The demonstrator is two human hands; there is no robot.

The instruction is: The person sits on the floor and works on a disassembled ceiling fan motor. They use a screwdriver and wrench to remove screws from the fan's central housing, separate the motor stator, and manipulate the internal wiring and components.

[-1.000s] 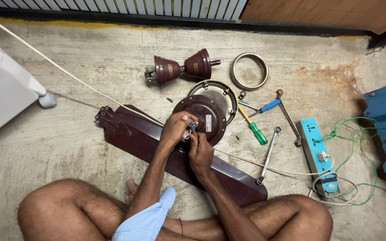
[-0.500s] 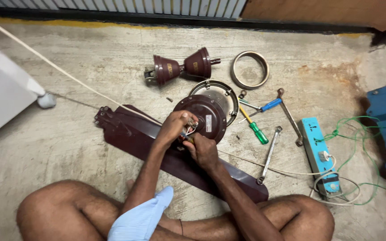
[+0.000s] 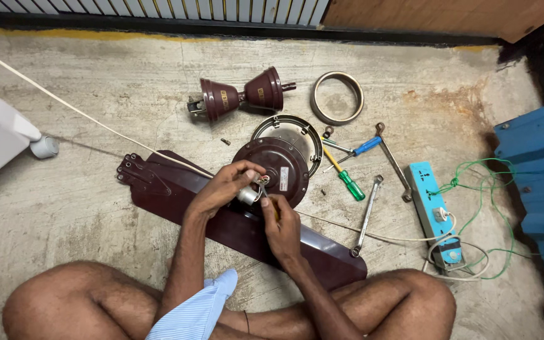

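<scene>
Here the left hand (image 3: 225, 187) pinches a small silvery cylinder (image 3: 247, 195) (a capacitor, by the look of it) between thumb and fingers, just in front of the fan motor (image 3: 276, 169), which rests on the maroon blades (image 3: 234, 220). The right hand (image 3: 282, 226) has its fingers pressed together around a thin tool (image 3: 267, 200), the tip meeting the cylinder's end; what sort of tool it is I cannot tell.

The likeliest slip, as I judge it, is the tip skidding off that small part into the left thumb, since both hands work in the air with nothing bracing them. The cylinder could also drop and roll across the concrete floor (image 3: 96, 82), where a loose screw (image 3: 225, 141) already lies. Its thin leads, if any run to the motor, might tear under a pull. The white cord (image 3: 83, 116) crossing near the left arm could snag an elbow, and the spanners (image 3: 368, 214) and screwdrivers (image 3: 347, 181) lie close enough to be knocked.
</scene>
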